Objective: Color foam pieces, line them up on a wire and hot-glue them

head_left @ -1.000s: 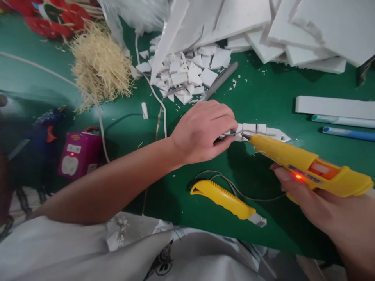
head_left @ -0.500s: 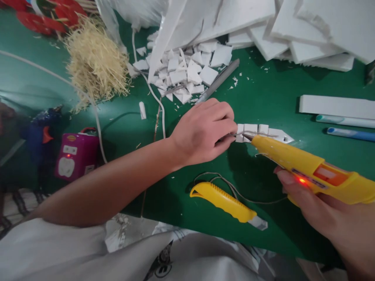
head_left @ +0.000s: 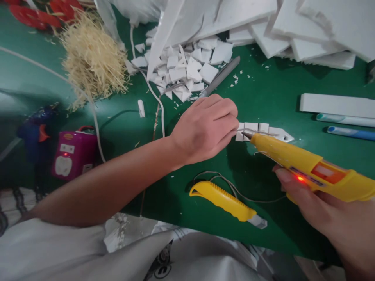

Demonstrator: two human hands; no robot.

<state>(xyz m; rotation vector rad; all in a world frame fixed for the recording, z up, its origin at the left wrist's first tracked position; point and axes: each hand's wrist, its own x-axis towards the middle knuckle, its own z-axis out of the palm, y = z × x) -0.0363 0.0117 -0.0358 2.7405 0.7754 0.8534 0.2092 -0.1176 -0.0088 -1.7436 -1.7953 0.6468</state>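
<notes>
My right hand [head_left: 319, 207] grips a yellow hot glue gun [head_left: 293, 156] with a lit red light. Its metal nozzle meets a small white foam piece [head_left: 277, 133], pointed at its right end with a dark dot, with small foam blocks along it. A thin grey cord [head_left: 250, 130] runs over the blocks into the closed fingers of my left hand [head_left: 208, 127], at the foam piece's left end; the fingertips are hidden. Below lies a yellow box cutter [head_left: 224, 200], blade out, with a loop of cord behind it.
Foam scraps [head_left: 184, 72] and a grey pen-like tool [head_left: 221, 77] lie beyond my left hand, white foam sheets [head_left: 316, 31] at the back. Pens [head_left: 350, 132] and a foam bar [head_left: 336, 104] are right; a straw pile [head_left: 93, 56] and purple power box [head_left: 75, 154] are left.
My left fingers have closed together a little more at the foam piece's end. The glue gun's nozzle has shifted very slightly and stays at the blocks. The view has tilted slightly.
</notes>
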